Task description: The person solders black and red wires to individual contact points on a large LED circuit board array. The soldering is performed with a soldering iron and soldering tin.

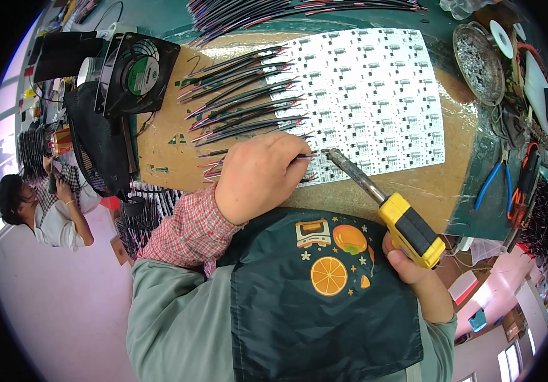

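Note:
A white panel of small circuit boards [376, 95] lies on the brown work board [172, 143]. Rows of thin black, red and blue wires [242, 89] reach its left edge. My left hand [255, 169] is closed in a pinch at the panel's lower left, and a thin wire [313, 155] pokes out from its fingertips. In my right hand [404, 262] is a soldering iron with a yellow and black handle [412, 230], its fingers wrapped round the grip. The iron's dark tip points left, close to that wire end; I cannot tell whether they touch.
At the left stands a black fan [137, 75]. More wires [248, 14] are heaped at the back. A round metal dish [479, 63], a white spool [502, 38] and blue-handled pliers [492, 184] lie at the right. Another person [48, 204] sits at the far left.

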`<state>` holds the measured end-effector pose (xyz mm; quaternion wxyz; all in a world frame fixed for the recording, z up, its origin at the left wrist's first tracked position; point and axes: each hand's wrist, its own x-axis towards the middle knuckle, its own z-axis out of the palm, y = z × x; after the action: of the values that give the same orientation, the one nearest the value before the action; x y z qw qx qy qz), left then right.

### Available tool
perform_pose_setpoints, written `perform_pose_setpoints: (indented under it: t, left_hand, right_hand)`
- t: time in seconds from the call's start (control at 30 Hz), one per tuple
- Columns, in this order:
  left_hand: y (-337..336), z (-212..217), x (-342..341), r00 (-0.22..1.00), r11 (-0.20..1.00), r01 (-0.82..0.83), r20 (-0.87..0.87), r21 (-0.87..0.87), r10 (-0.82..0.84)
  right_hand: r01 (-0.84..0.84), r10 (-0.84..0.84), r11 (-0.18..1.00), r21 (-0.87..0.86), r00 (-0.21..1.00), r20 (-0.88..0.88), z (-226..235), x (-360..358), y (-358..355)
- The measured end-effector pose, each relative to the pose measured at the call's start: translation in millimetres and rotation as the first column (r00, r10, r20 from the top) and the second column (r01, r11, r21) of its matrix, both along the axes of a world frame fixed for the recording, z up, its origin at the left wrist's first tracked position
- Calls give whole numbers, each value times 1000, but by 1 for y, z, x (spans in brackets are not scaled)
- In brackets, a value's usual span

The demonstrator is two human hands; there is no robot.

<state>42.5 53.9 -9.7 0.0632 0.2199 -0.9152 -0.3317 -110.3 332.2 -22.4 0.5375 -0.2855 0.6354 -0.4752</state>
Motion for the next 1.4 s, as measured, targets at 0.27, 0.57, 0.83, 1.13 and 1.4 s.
perform_pose_setpoints:
  t: [0.27,0.57,0.83,1.13,1.4]
  left_hand:
    - [-7,3,-3,1000,993,6,23,119,-9]
    - [-8,4,-3,998,995,61,3,79,-61]
    - [-8,2,-3,998,996,69,-1,56,-69]
    - [-8,4,-4,997,997,71,18,43,-71]
    - [-8,4,-4,996,997,82,21,12,-82]
  right_hand:
    - [24,-24,999,-22,1000,-16,0,2,-2]
    - [7,-7,1000,-4,994,-106,-1,3,2]
    - [-61,59,998,-10,987,-147,0,-1,0]
    - [0,0,1000,0,998,-70,-1,1,2]
    - [-33,33,999,-6,997,-73,0,-4,2]
